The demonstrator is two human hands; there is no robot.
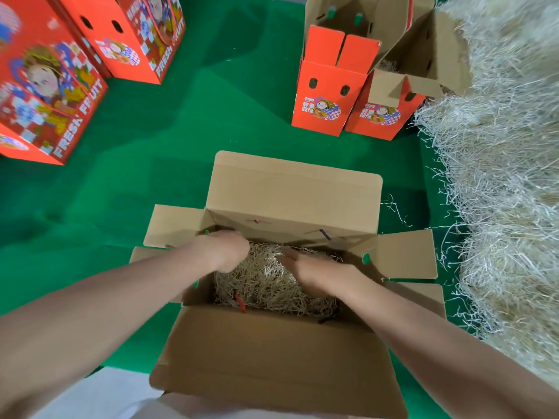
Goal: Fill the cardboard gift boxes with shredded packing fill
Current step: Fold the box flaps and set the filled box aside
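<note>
Cardboard gift boxes at ten o'clock, the closed red boxes [45, 95], stand shut on the green cloth [181, 131]. We judge these finished, though their insides are hidden from us. Moving right to six o'clock, the open gift box [272, 352] sits directly below us with all its brown flaps folded outward. Our left hand [230, 252] reaches in at its far left corner. It is blurred, so we cannot tell whether its fingers are curled into the fill or merely resting on it. The shredded packing fill [266, 285] in the box is a pale straw-coloured tangle covering the whole floor. It lies well below the rim, loose and springy-looking, with a red cord [240, 302] poking through near the front wall. Our right hand [314, 273] lies on the fill with fingers straight and together, pressing it down flat. We judge this box to be partly filled and being settled, possibly needing another handful. At one o'clock, two red gift boxes [326, 95] stand with flaps up, and we cannot tell how full they are. At three o'clock, the heap [499, 176] of loose fill is large, so plenty of supply remains.
</note>
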